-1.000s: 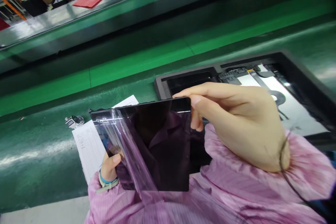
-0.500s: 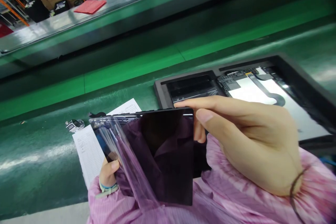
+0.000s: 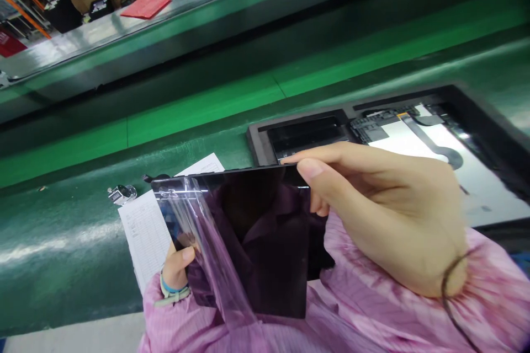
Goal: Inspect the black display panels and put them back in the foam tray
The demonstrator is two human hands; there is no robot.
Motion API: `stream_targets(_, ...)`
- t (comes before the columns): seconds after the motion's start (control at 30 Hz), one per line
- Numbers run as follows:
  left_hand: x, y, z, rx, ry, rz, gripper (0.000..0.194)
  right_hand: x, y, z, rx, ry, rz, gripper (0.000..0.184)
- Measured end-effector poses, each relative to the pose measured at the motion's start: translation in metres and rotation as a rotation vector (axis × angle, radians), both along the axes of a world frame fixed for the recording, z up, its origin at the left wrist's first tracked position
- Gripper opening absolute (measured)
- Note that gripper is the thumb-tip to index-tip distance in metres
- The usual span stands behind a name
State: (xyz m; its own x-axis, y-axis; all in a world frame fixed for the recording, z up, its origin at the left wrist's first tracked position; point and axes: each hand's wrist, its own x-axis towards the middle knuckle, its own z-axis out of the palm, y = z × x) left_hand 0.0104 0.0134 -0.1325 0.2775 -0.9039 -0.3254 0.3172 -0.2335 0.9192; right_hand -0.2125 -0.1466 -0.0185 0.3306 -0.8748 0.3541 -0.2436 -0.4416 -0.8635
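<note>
A glossy black screen panel is held up in front of my body, tilted, its dark face reflecting a pink garment. Clear protective film lies wrinkled over its left part and hangs down along it. My left hand grips the panel's left edge with the thumb in front; its other fingers are mostly hidden behind. At the top right corner, my right hand has its thumb on the front face and the index finger along the upper edge. The remaining fingers curl partly behind the panel.
A black foam tray on the green bench holds an opened device with a ribbon cable. Printed sheets and a small metal tally counter lie at left. A red packet rests on the far bench.
My right thumb has shifted from beside the panel's right edge onto its upper right corner. The panel has tilted slightly, and the view has moved a little.
</note>
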Motion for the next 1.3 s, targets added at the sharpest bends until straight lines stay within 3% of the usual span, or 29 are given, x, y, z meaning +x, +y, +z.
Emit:
stream_targets(0.13,-0.008,0.000,-0.004,-0.061,0.103,0.020,0.041,0.004,0.001,-0.009,-0.063,0.055,-0.063,0.022)
stream_targets(0.23,-0.018,-0.003,-0.008,-0.080,0.092,0.168,0.037,0.013,0.010,-0.017,-0.399,0.186,-0.261,0.017)
stream_targets(0.3,-0.024,-0.007,-0.008,-0.072,0.042,0.204,0.039,0.022,0.017,-0.023,-0.522,0.266,-0.170,0.026)
stream_targets(0.4,-0.030,-0.012,-0.007,-0.088,-0.068,0.133,0.041,0.035,0.027,-0.034,-0.469,0.336,0.074,0.062)
stream_targets(0.5,-0.033,-0.015,-0.003,-0.114,-0.212,0.105,0.044,0.047,0.032,-0.045,-0.396,0.371,0.093,0.097)
stream_targets(0.57,-0.034,-0.016,0.000,-0.146,-0.277,0.085,0.047,0.052,0.035,-0.050,-0.351,0.360,0.109,0.106)
stream_targets(0.7,-0.035,-0.018,0.004,-0.268,-0.179,-0.075,0.051,0.052,0.039,-0.050,-0.304,0.294,0.109,0.087)
stream_targets(0.9,-0.035,-0.016,0.003,-0.268,-0.105,0.018,0.062,0.036,0.041,-0.040,-0.168,0.131,0.281,0.064)
stream_targets(1.03,-0.035,-0.016,0.004,-0.251,-0.005,-0.031,0.051,0.031,0.044,-0.036,-0.148,0.167,0.408,0.045)
stream_targets(1.3,-0.035,-0.020,0.010,-0.364,0.119,-0.077,0.024,0.007,0.041,-0.042,-0.174,0.154,0.693,0.028)
